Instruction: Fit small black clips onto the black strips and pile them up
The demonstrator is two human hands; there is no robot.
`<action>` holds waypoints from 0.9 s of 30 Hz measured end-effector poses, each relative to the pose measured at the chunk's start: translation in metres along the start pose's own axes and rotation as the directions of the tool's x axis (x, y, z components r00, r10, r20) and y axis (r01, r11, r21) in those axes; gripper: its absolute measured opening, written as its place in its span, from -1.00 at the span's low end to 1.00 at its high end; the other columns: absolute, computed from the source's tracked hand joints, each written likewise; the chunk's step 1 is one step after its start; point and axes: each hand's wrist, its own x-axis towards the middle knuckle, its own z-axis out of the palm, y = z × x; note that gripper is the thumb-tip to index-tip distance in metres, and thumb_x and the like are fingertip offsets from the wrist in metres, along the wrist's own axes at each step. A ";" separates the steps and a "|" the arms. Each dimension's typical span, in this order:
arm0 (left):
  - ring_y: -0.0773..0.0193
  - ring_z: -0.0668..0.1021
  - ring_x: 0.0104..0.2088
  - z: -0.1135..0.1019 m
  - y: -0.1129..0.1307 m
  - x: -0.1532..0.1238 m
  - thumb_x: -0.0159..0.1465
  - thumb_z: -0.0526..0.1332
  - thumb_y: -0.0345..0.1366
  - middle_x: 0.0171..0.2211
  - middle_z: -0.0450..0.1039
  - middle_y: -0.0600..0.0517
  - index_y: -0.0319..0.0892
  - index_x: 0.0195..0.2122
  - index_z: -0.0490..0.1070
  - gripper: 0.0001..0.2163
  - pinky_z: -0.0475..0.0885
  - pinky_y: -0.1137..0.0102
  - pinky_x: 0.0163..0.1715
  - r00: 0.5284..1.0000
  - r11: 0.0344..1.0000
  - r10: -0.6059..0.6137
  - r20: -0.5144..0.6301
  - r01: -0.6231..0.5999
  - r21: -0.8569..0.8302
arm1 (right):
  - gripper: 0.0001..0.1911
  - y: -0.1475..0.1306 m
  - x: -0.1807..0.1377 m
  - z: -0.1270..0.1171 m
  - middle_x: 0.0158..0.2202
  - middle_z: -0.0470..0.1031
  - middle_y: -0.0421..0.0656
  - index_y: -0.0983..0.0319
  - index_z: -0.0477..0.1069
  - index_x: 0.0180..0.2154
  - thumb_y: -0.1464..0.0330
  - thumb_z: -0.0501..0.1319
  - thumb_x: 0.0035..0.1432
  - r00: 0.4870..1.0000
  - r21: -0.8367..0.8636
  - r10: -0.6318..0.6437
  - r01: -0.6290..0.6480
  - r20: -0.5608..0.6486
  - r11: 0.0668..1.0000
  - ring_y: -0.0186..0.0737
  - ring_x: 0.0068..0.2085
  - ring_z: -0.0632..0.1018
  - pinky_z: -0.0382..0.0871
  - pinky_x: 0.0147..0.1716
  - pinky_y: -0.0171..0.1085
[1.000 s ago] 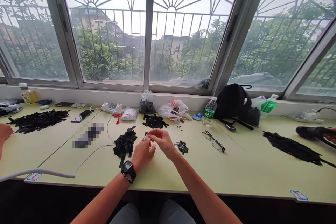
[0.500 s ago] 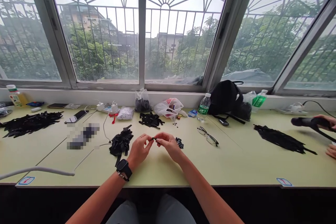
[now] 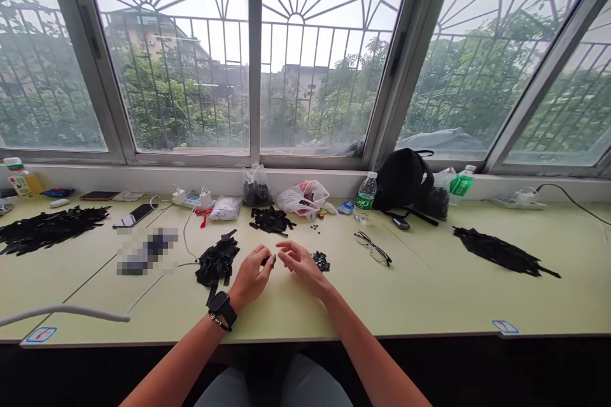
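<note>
My left hand (image 3: 252, 273), with a dark watch (image 3: 222, 309) at its wrist, pinches a small black strip (image 3: 268, 261) between thumb and fingers. Most of the strip is hidden. Close by on the right, my right hand (image 3: 301, 266) has its fingers apart and nothing visible in them. Just beyond the right hand lies a small heap of shiny black pieces (image 3: 321, 261). A pile of black strips (image 3: 217, 261) sits left of my left hand, and another black pile (image 3: 271, 220) lies farther back.
Eyeglasses (image 3: 373, 248) and a water bottle (image 3: 365, 197) stand to the right, near a black bag (image 3: 403, 179). Plastic bags (image 3: 303, 198) line the back. More black strips lie at far left (image 3: 52, 227) and right (image 3: 501, 251). A white cable (image 3: 67, 310) crosses the left side.
My right hand has let go of the small black strip and its fingers have spread. The strip stays in my left hand. Another person's hands and a black object have left the right edge.
</note>
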 end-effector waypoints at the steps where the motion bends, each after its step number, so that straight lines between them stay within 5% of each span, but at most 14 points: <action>1: 0.23 0.45 -0.32 0.000 -0.001 0.000 0.46 0.04 -0.26 -0.35 0.37 0.06 -0.12 -0.39 0.30 -0.75 0.32 0.37 -0.31 1.000 1.000 0.009 0.011 -0.009 0.000 | -0.55 -0.002 -0.002 0.003 -0.25 0.51 -0.15 0.17 0.52 -0.04 0.03 0.38 0.14 0.996 -0.031 0.000 0.003 0.086 1.000 -0.26 -0.35 0.45 0.27 -0.41 -0.31; 4: 0.24 0.44 -0.36 0.001 -0.002 -0.001 0.40 0.10 -0.29 -0.38 0.38 0.06 -0.12 -0.41 0.30 -0.79 0.29 0.38 -0.36 0.999 1.000 0.023 0.027 -0.024 0.010 | -0.54 -0.005 -0.007 0.008 -0.35 0.50 -0.21 0.16 0.48 0.01 0.05 0.37 0.18 0.978 -0.008 0.009 -0.008 0.209 1.000 -0.29 -0.38 0.44 0.29 -0.40 -0.31; 9: 0.27 0.41 -0.42 0.003 -0.003 -0.002 0.37 0.11 -0.31 -0.45 0.37 0.07 -0.13 -0.46 0.32 -0.78 0.26 0.40 -0.41 1.000 1.000 0.000 0.007 0.000 -0.012 | -0.58 0.004 -0.005 0.004 -0.38 0.51 -0.22 0.18 0.46 0.00 0.10 0.34 0.19 0.981 0.062 0.017 -0.030 0.193 0.998 -0.26 -0.38 0.50 0.39 -0.30 -0.24; 14: 0.32 0.33 -0.51 0.005 -0.006 0.000 0.30 0.14 -0.35 -0.56 0.24 0.14 -0.12 -0.54 0.17 -0.74 0.20 0.42 -0.46 0.997 0.999 -0.030 -0.073 0.028 -0.024 | -0.69 0.016 0.003 -0.001 -0.40 0.54 -0.15 0.23 0.50 -0.13 0.15 0.26 0.21 0.999 0.008 -0.002 0.002 0.032 1.000 -0.23 -0.42 0.51 0.40 -0.36 -0.23; 17: 0.33 0.32 -0.51 0.003 -0.005 0.001 0.27 0.15 -0.38 -0.56 0.24 0.16 -0.11 -0.50 0.18 -0.79 0.21 0.43 -0.46 0.994 0.998 -0.043 -0.103 0.039 -0.045 | -0.75 0.019 0.006 -0.008 -0.41 0.54 -0.14 0.22 0.52 -0.21 0.20 0.20 0.22 0.978 -0.208 -0.093 0.053 -0.188 0.977 -0.20 -0.44 0.49 0.36 -0.39 -0.23; 22: 0.29 0.43 -0.46 -0.002 -0.002 0.002 0.30 0.10 -0.39 -0.41 0.47 0.10 -0.10 -0.27 0.42 -0.88 0.29 0.41 -0.43 0.991 0.998 -0.044 -0.127 0.037 -0.056 | -0.81 0.028 0.002 -0.028 -0.33 0.56 -0.07 0.18 0.55 -0.29 0.40 0.14 0.20 0.852 -0.677 -0.299 -0.086 -0.430 0.731 -0.09 -0.31 0.50 0.29 -0.29 -0.19; 27: 0.25 0.51 -0.43 0.000 -0.004 0.002 0.29 0.14 -0.38 -0.30 0.57 0.01 -0.12 -0.23 0.53 -0.84 0.39 0.36 -0.37 0.989 0.999 -0.053 -0.136 0.051 -0.019 | -0.73 0.039 -0.001 -0.037 -0.24 0.56 -0.01 0.17 0.62 -0.26 0.52 0.17 0.15 0.881 -0.839 -0.315 -0.149 -0.353 0.523 0.02 -0.13 0.47 0.26 -0.17 -0.13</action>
